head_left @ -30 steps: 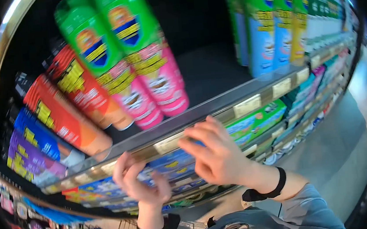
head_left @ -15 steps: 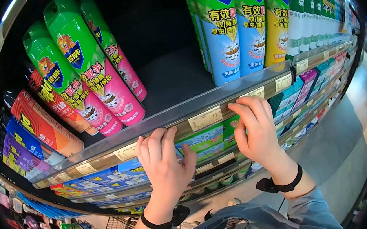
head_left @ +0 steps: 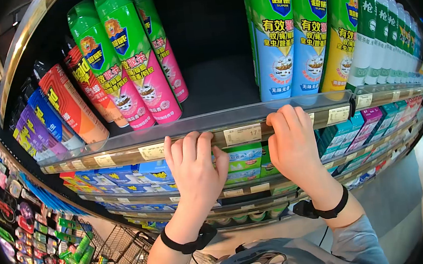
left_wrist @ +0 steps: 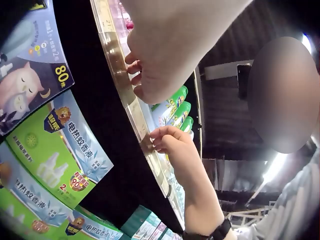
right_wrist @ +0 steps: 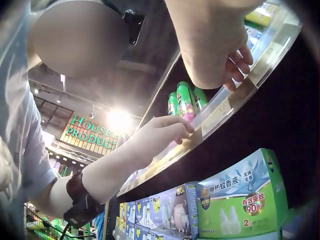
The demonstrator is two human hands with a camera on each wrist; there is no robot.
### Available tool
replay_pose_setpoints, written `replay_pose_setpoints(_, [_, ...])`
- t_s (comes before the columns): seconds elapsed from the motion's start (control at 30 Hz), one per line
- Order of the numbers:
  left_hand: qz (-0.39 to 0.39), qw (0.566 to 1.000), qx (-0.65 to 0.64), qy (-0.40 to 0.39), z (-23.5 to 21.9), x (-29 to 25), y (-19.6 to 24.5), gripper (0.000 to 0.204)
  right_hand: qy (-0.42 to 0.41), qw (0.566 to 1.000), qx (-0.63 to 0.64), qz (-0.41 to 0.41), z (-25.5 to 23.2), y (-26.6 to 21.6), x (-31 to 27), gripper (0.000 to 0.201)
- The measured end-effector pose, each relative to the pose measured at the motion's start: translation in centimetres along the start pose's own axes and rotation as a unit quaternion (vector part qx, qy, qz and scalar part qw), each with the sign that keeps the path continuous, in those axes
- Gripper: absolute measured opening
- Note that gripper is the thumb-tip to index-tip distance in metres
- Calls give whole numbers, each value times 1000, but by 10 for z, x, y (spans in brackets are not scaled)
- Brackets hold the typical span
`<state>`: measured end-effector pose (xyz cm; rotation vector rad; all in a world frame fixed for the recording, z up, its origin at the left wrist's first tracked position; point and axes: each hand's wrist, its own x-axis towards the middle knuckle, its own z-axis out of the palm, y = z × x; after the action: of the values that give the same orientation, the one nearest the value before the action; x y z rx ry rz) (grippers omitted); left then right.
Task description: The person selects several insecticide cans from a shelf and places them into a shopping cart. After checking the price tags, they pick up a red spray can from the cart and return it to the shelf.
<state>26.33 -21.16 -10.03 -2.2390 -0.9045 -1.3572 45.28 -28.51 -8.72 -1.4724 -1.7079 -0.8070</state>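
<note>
We had both hands at the front of the shelf (head_left: 219,83), the left hand (head_left: 192,162) and the right hand (head_left: 297,146) apart from each other along the label strip (head_left: 122,156), which ran across the front just under the clear lip (head_left: 240,117). Neither was clenched; the fingers lay loosely bent with their tips on the strip, and nothing was in their grasp. Done well, we judged, this called for a light, even touch — fingertips on either side of the price tag (head_left: 243,134), pressure shared, so that the tag neither creased nor slid. It seemed wise, too, to keep clear of the lip, since a knock there could have set the pink-and-green cans (head_left: 160,91) rocking. The lip looked like thin, glossy plastic; the strip beneath was smooth and shiny, with flat rectangular labels set along it. Those cans to the left and the blue-and-green cans (head_left: 275,54) to the right were tall cylinders, probably metal under slick print, with rounded green tops. Between them the shelf's floor was dark and matt. Below the strip, the square-cornered green box (right_wrist: 237,200) looked like light card — easily dented by a careless wrist.
</note>
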Motion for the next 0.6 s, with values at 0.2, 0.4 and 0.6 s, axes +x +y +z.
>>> replay_pose_setpoints(0.2, [-13, 1000, 2, -2, 0, 13, 6, 26, 5, 1000, -11, 12, 4, 0, 4, 20])
replay_pose_setpoints(0.4, [2, 1000, -8, 2, 2, 16, 4, 26, -9, 1000, 16, 9, 10, -2, -3, 18])
replay_pose_setpoints(0.6, [1, 1000, 3, -15, -3, 18, 5, 28, 6, 998, 54, 27, 6, -6, -6, 24])
